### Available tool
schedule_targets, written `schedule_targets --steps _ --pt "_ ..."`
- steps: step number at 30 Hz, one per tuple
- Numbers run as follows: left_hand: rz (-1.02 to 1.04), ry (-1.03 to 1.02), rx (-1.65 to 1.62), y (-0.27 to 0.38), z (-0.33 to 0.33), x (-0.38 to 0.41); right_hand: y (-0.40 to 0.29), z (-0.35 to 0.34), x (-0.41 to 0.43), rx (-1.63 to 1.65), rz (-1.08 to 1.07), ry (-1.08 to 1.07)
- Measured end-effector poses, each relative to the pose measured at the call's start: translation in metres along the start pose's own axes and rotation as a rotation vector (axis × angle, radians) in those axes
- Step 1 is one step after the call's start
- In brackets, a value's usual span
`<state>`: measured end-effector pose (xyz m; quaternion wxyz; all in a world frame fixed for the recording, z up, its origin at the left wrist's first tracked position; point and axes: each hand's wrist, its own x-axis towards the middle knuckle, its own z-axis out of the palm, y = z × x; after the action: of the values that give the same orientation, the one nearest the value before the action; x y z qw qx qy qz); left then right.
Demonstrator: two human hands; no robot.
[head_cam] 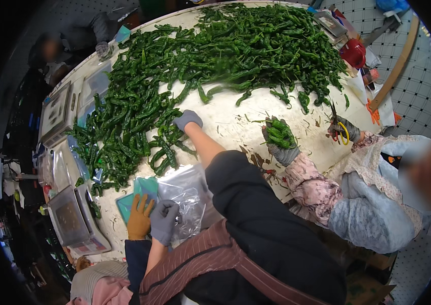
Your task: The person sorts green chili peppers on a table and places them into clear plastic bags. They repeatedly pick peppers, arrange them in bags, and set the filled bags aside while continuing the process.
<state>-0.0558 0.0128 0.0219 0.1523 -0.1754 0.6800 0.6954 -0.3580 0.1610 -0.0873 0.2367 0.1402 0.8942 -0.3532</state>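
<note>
My left hand (164, 222), in a grey glove, has its fingers curled at the edge of a crumpled clear plastic bag (190, 217), which lies over more clear plastic on the white table. My right hand (188, 120), also in a grey glove, reaches out to the near edge of a wide spread of long green peppers (127, 110). Its fingertips are bent down among the peppers, so whether it grips one is hidden. Several loose peppers (166, 154) lie between my two hands. A teal sheet (146, 187) is just beyond my left hand.
A co-worker's tan-gloved hand (139, 219) rests close beside my left hand. At right, another co-worker holds peppers (279, 133) and yellow-handled scissors (342, 133). Digital-looking scales (68, 217) stand at left. A red object (353, 53) lies at the far right edge.
</note>
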Motion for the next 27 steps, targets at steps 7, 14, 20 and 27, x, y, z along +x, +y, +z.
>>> schedule_targets --steps 7,14,20,27 --pt "0.039 0.008 -0.029 0.005 0.001 -0.007 0.037 -0.024 -0.015 1.142 -0.188 -0.174" --pt "0.164 0.105 0.188 -0.003 0.016 -0.011 0.046 -0.078 -0.112 1.371 -0.176 -0.75" --pt "0.238 0.163 0.243 -0.027 0.016 -0.014 0.051 -0.093 -0.195 1.179 -0.251 -1.029" --pt "0.049 0.104 -0.157 -0.01 0.02 -0.029 0.068 -0.091 -0.229 0.73 -0.376 -0.912"
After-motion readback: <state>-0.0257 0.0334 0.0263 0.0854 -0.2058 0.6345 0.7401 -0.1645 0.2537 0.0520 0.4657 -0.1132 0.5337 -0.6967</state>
